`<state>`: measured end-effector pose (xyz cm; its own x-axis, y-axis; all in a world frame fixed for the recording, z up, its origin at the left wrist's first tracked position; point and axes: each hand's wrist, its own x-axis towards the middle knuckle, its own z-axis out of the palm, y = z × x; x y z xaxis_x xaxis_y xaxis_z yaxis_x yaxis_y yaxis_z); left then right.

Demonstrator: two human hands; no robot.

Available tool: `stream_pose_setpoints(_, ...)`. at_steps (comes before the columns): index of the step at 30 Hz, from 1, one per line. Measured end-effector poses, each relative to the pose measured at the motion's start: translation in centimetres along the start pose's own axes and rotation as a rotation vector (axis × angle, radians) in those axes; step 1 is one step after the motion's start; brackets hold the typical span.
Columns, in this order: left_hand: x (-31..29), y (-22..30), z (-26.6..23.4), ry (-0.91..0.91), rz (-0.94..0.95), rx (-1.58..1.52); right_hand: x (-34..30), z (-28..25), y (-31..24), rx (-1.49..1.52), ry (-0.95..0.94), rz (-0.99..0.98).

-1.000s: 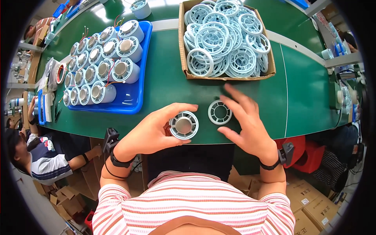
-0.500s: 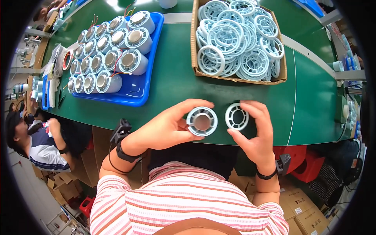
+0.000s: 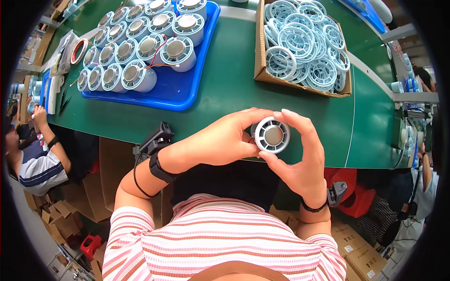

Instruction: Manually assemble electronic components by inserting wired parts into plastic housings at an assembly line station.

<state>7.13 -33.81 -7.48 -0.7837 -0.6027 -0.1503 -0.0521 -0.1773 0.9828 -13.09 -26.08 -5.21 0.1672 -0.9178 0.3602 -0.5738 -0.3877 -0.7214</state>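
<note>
Close above the table's near edge, my left hand (image 3: 222, 138) grips a pale round housing (image 3: 273, 136) with a grey metal disc in its middle. A white spoked ring (image 3: 287, 138) sits against the housing's front face, around the disc. My right hand (image 3: 304, 157) pinches this ring between thumb and fingers, from above and below. Fingertips of both hands nearly meet at the top of the ring. My left fingers and the ring hide most of the housing's body. Whether the ring is fully seated cannot be told.
A blue tray (image 3: 187, 102) at the far left carries rows of similar housings (image 3: 139, 77), some with thin wires. At the far right, a cardboard box (image 3: 259, 58) is heaped with pale spoked rings (image 3: 300, 42). A tape roll (image 3: 78, 51) lies left of the tray. Co-workers sit at both sides.
The ring and housing, held apart before, have come together. My left hand moved right with the housing; the ring shifted slightly left. Tray and box appear higher and farther right in view.
</note>
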Motion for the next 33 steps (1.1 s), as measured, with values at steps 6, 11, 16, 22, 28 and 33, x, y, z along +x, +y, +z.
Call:
stream_pose_setpoints(6,-0.5,2.6,-1.3,-0.087,-0.304,-0.399,0.0,-0.5,-0.1,-0.111,-0.065,0.037)
stream_pose_setpoints(11,-0.4,2.0,-1.2,-0.063,-0.338,-0.475,-0.1,0.0,0.0,-0.093,-0.017,0.018)
stream_pose_setpoints(16,-0.5,1.5,-0.6,-0.075,-0.254,-0.445,-0.6,1.1,0.3,-0.288,0.009,-0.069)
stream_pose_setpoints(22,-3.3,3.8,-1.8,0.446,0.496,1.06,-1.6,-0.4,0.9,-0.376,0.059,-0.067)
stream_pose_setpoints(28,-7.8,5.1,-7.5,0.995,0.024,1.782,-3.8,-7.9,7.8,-0.732,0.449,0.131)
stream_pose_setpoints(33,-10.2,4.2,-8.8,0.861,0.061,1.713,0.3,-7.8,4.4,-0.618,0.625,0.081)
